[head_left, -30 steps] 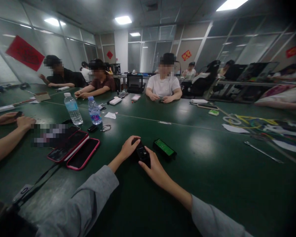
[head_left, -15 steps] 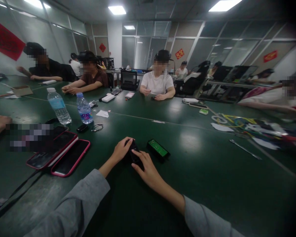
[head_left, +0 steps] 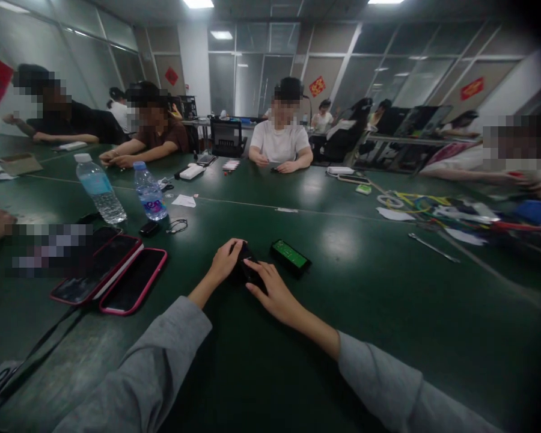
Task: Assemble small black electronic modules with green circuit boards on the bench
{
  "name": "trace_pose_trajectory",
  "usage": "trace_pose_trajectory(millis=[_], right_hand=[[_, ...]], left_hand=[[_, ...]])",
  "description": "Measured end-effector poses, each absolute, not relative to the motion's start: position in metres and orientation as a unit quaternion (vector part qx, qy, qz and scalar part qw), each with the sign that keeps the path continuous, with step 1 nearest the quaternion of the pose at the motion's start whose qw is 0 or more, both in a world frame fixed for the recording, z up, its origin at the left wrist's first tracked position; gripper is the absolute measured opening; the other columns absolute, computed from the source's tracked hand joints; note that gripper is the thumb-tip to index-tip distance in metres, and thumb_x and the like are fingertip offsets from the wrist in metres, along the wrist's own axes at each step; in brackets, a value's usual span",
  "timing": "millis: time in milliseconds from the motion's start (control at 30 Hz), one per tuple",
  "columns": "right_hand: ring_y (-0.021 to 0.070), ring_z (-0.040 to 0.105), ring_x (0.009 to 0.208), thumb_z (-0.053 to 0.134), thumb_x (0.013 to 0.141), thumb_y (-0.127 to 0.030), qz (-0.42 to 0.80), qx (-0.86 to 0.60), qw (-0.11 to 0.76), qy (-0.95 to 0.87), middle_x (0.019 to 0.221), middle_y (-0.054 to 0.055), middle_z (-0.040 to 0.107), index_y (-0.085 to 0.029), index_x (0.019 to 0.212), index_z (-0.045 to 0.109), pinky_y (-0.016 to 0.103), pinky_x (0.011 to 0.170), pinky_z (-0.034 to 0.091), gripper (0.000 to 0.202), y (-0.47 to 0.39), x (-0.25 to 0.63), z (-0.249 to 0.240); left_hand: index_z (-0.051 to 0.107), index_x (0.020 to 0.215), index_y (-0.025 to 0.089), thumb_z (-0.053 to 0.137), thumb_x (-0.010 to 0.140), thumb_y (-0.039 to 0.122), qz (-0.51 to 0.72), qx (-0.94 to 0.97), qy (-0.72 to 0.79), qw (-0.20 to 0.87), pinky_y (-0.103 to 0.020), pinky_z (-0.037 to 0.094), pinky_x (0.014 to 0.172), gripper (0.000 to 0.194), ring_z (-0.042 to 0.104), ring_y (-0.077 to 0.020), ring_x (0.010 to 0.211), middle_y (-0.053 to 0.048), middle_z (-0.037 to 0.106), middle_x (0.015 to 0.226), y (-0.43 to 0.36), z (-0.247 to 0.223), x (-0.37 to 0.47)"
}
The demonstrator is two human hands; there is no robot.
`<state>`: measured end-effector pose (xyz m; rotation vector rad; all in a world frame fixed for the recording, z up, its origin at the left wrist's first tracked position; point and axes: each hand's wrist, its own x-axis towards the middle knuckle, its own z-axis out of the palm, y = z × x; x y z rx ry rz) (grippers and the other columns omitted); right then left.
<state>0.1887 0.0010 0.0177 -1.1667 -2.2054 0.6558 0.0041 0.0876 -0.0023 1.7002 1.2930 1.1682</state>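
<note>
My left hand [head_left: 226, 263] is closed around the far left side of a dark, box-like plastic case [head_left: 251, 272] on the table. My right hand [head_left: 274, 293] holds the near right side of that case, its index finger lying across the top and its thumb at the near end. Much of the case is hidden by my fingers, and its details are too dark to read. Just right of my hands lies an oblong black housing [head_left: 277, 257] with a green circuit board [head_left: 291, 254] showing in it, apart from both hands.
On the left lie phones, one a pink-edged phone [head_left: 135, 281], behind which stand a tall water bottle [head_left: 101, 191] and a smaller bottle [head_left: 149, 195]. Rightward are a wrench [head_left: 433, 248] and tangled cables [head_left: 433, 207]. Co-workers sit around the green table [head_left: 388, 313].
The camera view has shifted, so the background sits higher and further left. Both hands stay on the dark case in nearly the same pose.
</note>
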Motion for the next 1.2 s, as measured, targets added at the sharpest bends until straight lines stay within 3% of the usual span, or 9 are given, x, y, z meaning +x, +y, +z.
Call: trace_pose_trajectory(millis=[267,667,800,933,1100,1200], right_hand=[[0.0244,0.044,0.121,0.046,0.097,-0.041,0.227,-0.428,0.259,-0.835,0.137,0.007,0.046,-0.033,0.149,0.027,0.047,0.104,0.041,0.056,-0.001,0.189,0.018],[0.0255,0.043,0.121,0.047,0.097,-0.035,0.174,-0.418,0.27,-0.85,0.134,0.01,0.046,-0.03,0.15,0.027,0.049,0.104,0.042,0.057,-0.003,0.189,0.011],[0.0266,0.046,0.118,0.049,0.095,-0.034,0.153,-0.422,0.268,-0.852,0.129,0.01,0.05,-0.029,0.148,0.031,0.049,0.1,0.045,0.056,-0.003,0.19,0.011],[0.0275,0.048,0.111,0.052,0.094,-0.038,0.123,-0.448,0.283,-0.839,0.122,0.011,0.053,-0.024,0.145,0.034,0.049,0.095,0.047,0.057,-0.003,0.191,0.01],[0.0276,0.048,0.111,0.047,0.096,-0.038,0.097,-0.445,0.293,-0.841,0.122,0.013,0.053,-0.019,0.144,0.035,0.047,0.096,0.044,0.053,-0.006,0.19,0.013],[0.0304,0.042,0.122,0.045,0.097,-0.037,0.024,-0.463,0.277,-0.842,0.128,0.014,0.051,-0.02,0.143,0.036,0.051,0.101,0.036,0.05,-0.005,0.195,0.021]], left_hand=[[0.068,0.103,0.021,0.043,0.093,0.045,0.489,0.633,0.479,0.362,-0.035,0.045,0.096,0.037,0.063,-0.0211,0.102,-0.006,0.07,0.107,0.087,-0.005,0.0],[0.065,0.099,0.02,0.038,0.094,0.045,0.466,0.658,0.516,0.287,-0.037,0.045,0.094,0.038,0.062,-0.0209,0.097,-0.007,0.068,0.101,0.078,-0.004,0.003],[0.061,0.113,0.02,0.051,0.089,0.045,0.476,0.671,0.486,0.294,-0.039,0.042,0.101,0.036,0.059,-0.0217,0.111,-0.009,0.065,0.117,0.079,-0.006,0.004],[0.057,0.12,0.02,0.067,0.079,0.045,0.484,0.666,0.477,0.308,-0.043,0.04,0.105,0.05,0.056,-0.0238,0.118,-0.011,0.06,0.125,0.081,-0.01,0.003],[0.058,0.118,0.018,0.067,0.079,0.044,0.525,0.62,0.483,0.326,-0.042,0.043,0.102,0.048,0.057,-0.023,0.116,-0.012,0.06,0.124,0.085,-0.013,-0.002],[0.058,0.117,0.018,0.067,0.079,0.042,0.556,0.577,0.501,0.327,-0.04,0.045,0.1,0.047,0.058,-0.022,0.113,-0.012,0.06,0.122,0.088,-0.014,-0.006]])
